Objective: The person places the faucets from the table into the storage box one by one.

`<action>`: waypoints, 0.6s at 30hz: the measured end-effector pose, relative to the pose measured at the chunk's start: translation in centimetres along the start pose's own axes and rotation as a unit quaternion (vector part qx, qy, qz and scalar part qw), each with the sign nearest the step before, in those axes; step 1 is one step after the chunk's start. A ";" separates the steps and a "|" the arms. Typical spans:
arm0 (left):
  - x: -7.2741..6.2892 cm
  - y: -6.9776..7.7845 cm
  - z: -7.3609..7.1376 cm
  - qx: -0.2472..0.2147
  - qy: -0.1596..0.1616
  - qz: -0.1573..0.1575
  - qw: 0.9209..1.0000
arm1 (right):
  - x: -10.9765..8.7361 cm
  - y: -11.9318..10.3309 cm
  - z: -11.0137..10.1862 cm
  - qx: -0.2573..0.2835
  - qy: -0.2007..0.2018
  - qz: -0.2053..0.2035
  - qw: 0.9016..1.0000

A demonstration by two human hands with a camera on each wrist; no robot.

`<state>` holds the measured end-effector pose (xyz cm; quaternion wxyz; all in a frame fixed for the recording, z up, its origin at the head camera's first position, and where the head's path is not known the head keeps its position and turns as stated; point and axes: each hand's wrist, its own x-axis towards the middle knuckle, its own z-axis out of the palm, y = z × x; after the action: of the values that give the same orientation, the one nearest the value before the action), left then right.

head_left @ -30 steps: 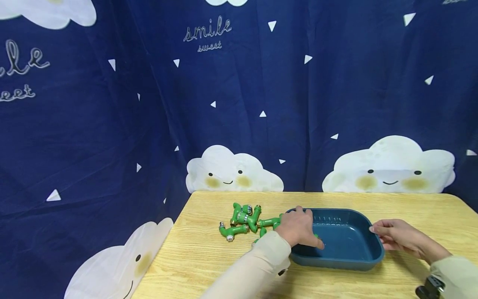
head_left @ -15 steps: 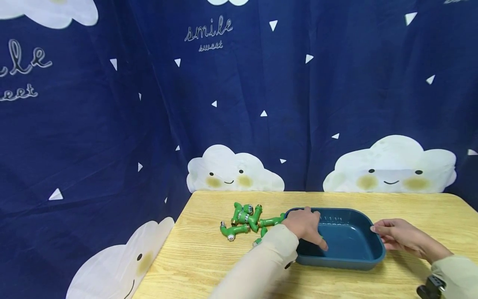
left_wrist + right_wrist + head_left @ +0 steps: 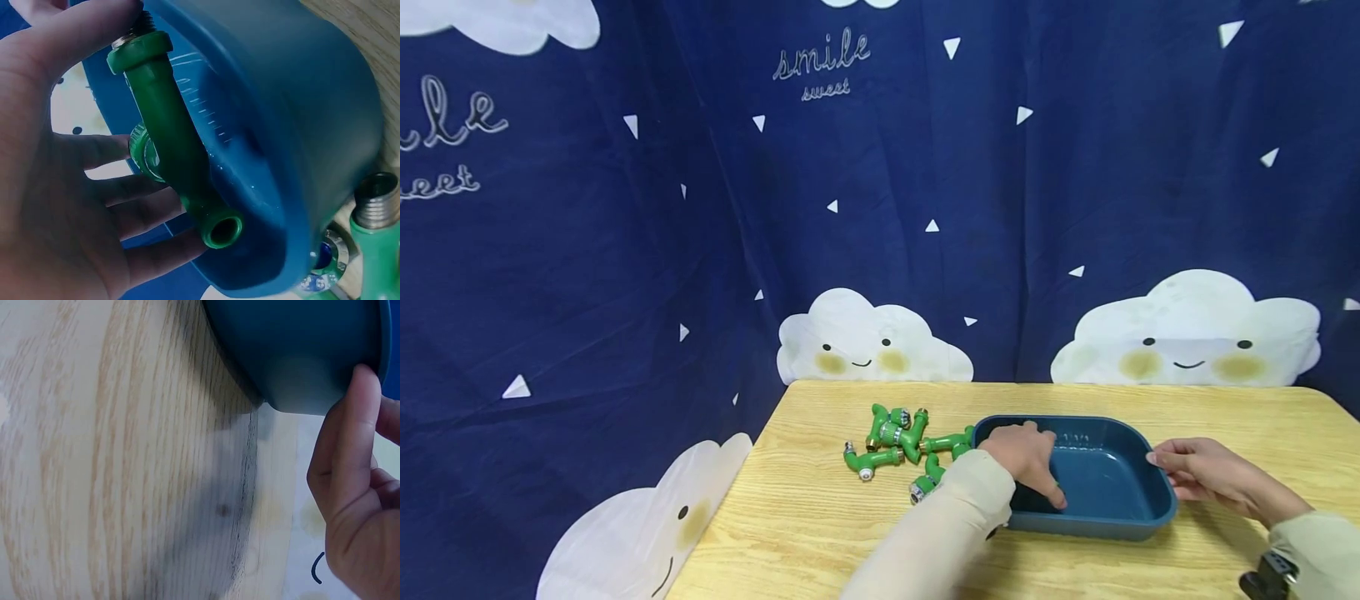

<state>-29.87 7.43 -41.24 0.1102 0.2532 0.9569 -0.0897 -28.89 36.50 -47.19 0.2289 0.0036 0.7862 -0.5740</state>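
My left hand (image 3: 1026, 458) is over the left part of a dark blue plastic basin (image 3: 1090, 527). It holds a green plastic tap (image 3: 172, 119), with the thumb at the threaded metal end and the fingers along the body and round knob. In the left wrist view, the tap's open spout end points down toward the basin's inside. My right hand (image 3: 1213, 475) pinches the basin's right rim between thumb and fingers; the right wrist view shows the thumb on the outer wall (image 3: 300, 369). From the head, my left hand hides the held tap.
Left of the basin, several more green taps lie on the wooden table (image 3: 797, 517). One tap (image 3: 874, 460) lies apart at the left, and another (image 3: 928, 479) is partly behind my left sleeve (image 3: 940, 517). A blue curtain (image 3: 865, 167) hangs behind the table.
My left hand has moved a little to the right and farther into the basin, with the tap in it. More of the tap beside the left sleeve shows. The right hand keeps its hold.
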 end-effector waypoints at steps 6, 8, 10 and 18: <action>0.2 -0.5 0.4 -0.001 0.001 -0.003 1.000 | 0.1 0.0 0.0 -0.006 0.004 0.001 1.000; 0.2 -0.6 0.5 0.001 -0.001 -0.004 1.000 | 0.1 0.0 0.0 -0.007 0.006 0.001 1.000; 0.2 -0.6 0.6 0.005 -0.003 -0.002 1.000 | 0.1 0.0 0.1 -0.008 0.006 0.000 1.000; 0.3 -0.8 0.8 0.010 -0.020 0.000 1.000 | 0.0 -0.1 0.3 -0.007 0.021 0.007 1.000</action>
<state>-30.44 6.71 -42.00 0.1263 0.2525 0.9536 -0.1044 -28.79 36.21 -47.20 0.2162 0.0197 0.7949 -0.5666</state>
